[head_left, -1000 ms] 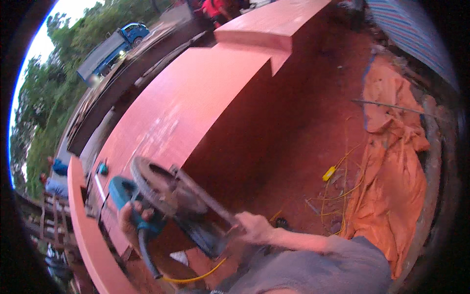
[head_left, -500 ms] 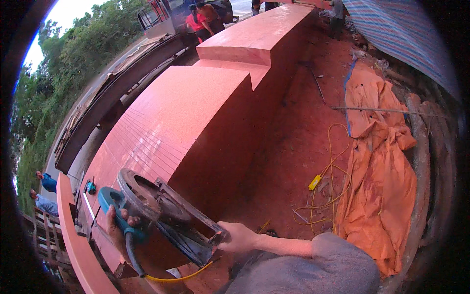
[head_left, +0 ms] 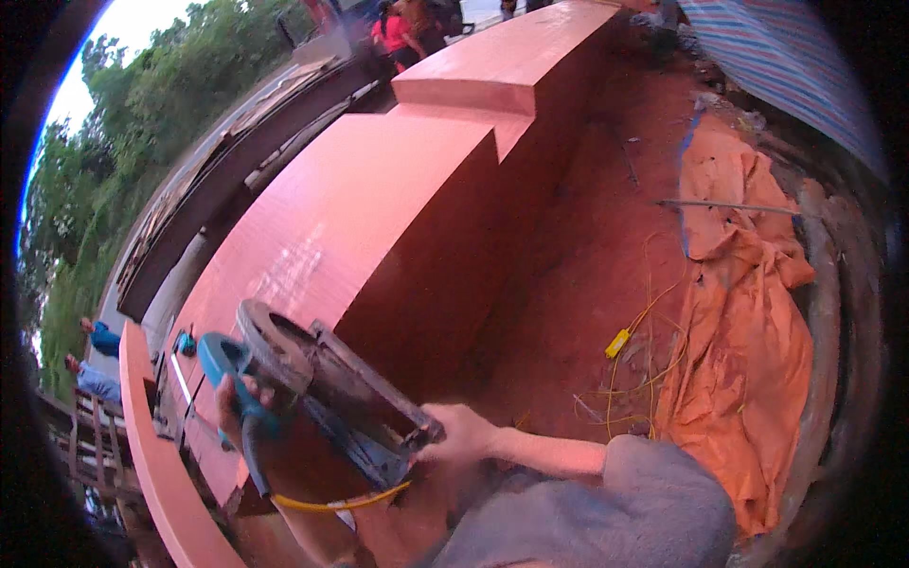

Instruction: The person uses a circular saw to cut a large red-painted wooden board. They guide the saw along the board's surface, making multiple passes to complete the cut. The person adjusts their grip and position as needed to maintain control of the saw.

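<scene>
A circular saw [head_left: 312, 379] with a teal body, a round dark guard and a long flat base plate is held up over the near end of a huge reddish wooden beam [head_left: 379, 208]. My left hand [head_left: 232, 402] is closed round its teal handle. My right hand [head_left: 457, 433] grips the end of the base plate. The saw's cord, dark and then yellow, runs down past my left forearm. Whether the blade touches the wood cannot be made out. The beam's top steps up farther away.
Right of the beam lies a reddish dusty floor with a yellow cord and a yellow box [head_left: 617, 343]. An orange tarp [head_left: 743, 331] and logs line the right side. A narrow timber [head_left: 175, 464] stands at left, a teal tool [head_left: 186, 344] near it. People stand at the far end and far left.
The whole view has shifted slightly, so the scene sits a little higher and farther right. Both hands keep their hold on the circular saw, which stays over the beam's near end.
</scene>
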{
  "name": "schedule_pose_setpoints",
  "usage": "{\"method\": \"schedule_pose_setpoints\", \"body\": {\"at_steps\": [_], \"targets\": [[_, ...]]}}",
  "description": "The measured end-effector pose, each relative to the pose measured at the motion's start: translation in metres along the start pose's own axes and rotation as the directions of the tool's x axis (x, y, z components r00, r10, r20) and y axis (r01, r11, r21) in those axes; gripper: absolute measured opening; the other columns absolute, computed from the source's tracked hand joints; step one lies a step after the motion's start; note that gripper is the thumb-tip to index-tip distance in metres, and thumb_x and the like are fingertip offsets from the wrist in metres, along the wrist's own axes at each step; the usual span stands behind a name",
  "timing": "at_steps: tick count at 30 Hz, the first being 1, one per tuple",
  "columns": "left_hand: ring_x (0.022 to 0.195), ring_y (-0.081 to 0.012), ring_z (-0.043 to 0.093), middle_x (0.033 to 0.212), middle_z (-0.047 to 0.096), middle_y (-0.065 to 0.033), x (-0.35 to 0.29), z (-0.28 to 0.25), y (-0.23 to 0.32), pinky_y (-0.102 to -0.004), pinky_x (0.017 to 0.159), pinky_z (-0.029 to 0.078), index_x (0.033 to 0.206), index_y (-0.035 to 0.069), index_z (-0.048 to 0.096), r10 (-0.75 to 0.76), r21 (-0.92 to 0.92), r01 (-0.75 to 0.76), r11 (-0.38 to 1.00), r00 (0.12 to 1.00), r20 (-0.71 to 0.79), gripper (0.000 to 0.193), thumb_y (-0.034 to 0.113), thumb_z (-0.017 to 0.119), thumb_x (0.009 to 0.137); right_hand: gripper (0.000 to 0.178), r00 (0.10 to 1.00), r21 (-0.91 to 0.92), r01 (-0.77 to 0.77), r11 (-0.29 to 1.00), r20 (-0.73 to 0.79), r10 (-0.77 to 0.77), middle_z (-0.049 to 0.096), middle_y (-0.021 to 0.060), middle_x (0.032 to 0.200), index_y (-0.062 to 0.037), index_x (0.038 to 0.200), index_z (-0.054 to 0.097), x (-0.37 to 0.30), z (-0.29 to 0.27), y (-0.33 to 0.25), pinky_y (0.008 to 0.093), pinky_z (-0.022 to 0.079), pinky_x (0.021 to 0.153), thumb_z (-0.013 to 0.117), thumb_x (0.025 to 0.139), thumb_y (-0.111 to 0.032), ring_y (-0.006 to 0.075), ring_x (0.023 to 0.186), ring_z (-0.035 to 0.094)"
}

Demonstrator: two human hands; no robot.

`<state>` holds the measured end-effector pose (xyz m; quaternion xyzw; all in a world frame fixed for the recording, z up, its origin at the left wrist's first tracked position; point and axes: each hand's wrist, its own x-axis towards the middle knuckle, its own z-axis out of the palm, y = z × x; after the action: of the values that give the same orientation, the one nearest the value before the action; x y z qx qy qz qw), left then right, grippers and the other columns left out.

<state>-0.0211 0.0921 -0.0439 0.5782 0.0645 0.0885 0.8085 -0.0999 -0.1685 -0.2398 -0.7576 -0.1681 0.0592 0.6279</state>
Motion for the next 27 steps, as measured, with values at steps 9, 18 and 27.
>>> {"method": "schedule_pose_setpoints", "body": {"at_steps": [9, 18, 27], "targets": [[0.056, -0.0212, 0.057, 0.076, 0.058, -0.0070, 0.004, -0.008, 0.005, -0.0330, 0.054, 0.051, 0.114, 0.005, 0.052, -0.016, -0.045, 0.016, 0.999, 1.000, -0.001, 0.034, 0.026, 0.066, 0.093, 0.051, 0.996, 0.085, -0.076, 0.993, 0.055, 0.071, 0.071, 0.0103, 0.095, -0.0033, 0.113, 0.066, 0.004, -0.012, -0.024, 0.0356, 0.055, 0.079, 0.087, 0.075, -0.030, 0.0199, 0.087, 0.068], [0.054, -0.0215, 0.056, 0.072, 0.057, -0.0090, 0.007, 0.003, 0.006, -0.0332, 0.053, 0.050, 0.120, 0.003, 0.052, 0.024, -0.019, -0.025, 1.000, 0.999, -0.047, 0.040, 0.029, 0.064, 0.093, 0.036, 0.998, 0.010, -0.021, 1.000, 0.052, 0.021, 0.067, 0.0181, 0.087, -0.0015, 0.108, 0.062, 0.009, -0.014, -0.014, 0.0402, 0.053, 0.072, 0.073, 0.082, -0.023, 0.0309, 0.079, 0.068], [0.051, -0.0230, 0.056, 0.070, 0.057, -0.0104, -0.004, -0.001, 0.005, -0.0324, 0.053, 0.049, 0.121, -0.001, 0.054, 0.064, -0.044, -0.065, 0.997, 0.998, -0.022, 0.039, 0.029, 0.060, 0.096, 0.050, 0.997, 0.092, 0.042, 0.995, -0.075, -0.035, 0.068, 0.0254, 0.097, 0.0078, 0.128, 0.055, -0.002, 0.007, 0.009, 0.0421, 0.056, 0.073, 0.064, 0.085, -0.017, 0.0383, 0.084, 0.070]]}}
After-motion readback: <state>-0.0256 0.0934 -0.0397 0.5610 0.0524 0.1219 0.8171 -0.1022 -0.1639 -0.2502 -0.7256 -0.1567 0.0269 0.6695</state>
